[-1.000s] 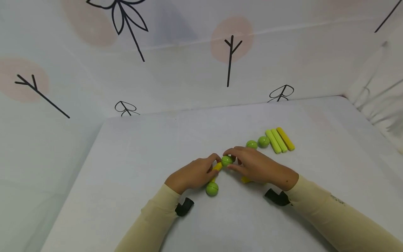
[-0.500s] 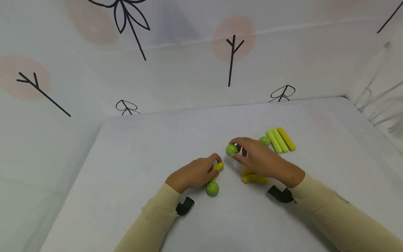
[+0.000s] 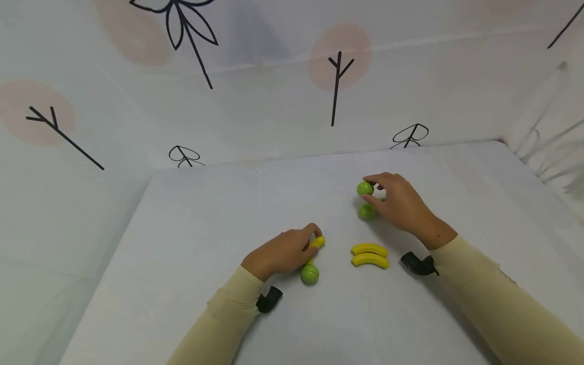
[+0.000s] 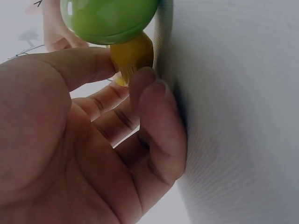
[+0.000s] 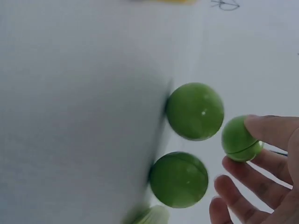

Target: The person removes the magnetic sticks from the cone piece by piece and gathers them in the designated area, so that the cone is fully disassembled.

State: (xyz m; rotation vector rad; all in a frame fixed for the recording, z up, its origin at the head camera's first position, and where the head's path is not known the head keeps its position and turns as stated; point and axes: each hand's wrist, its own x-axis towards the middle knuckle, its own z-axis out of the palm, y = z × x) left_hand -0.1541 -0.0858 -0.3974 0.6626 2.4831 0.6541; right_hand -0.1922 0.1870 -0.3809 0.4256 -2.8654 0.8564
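My left hand (image 3: 285,251) grips a yellow toy banana (image 3: 317,243) low over the cloth, with thumb and fingertips on it. At the banana's near end sits a green ball (image 3: 309,274); the left wrist view shows this ball (image 4: 110,18) close against the yellow piece. Raised off the table at the back right, my right hand (image 3: 398,202) pinches another green ball (image 3: 365,188) between thumb and fingers. Below it a green ball (image 3: 366,212) lies on the cloth, partly by the hand. The right wrist view shows two balls, one farther (image 5: 195,111) and one nearer (image 5: 179,179).
Two yellow toy bananas (image 3: 369,255) lie side by side between the arms. A pale green stick (image 5: 152,215) shows at the bottom of the right wrist view; the head view hides it behind the right hand. White patterned cloth (image 3: 292,91) rises behind the table.
My right hand has carried its green ball away from the left hand's banana, up and to the right, uncovering the two bananas and covering the sticks. My left hand stays nearly still.
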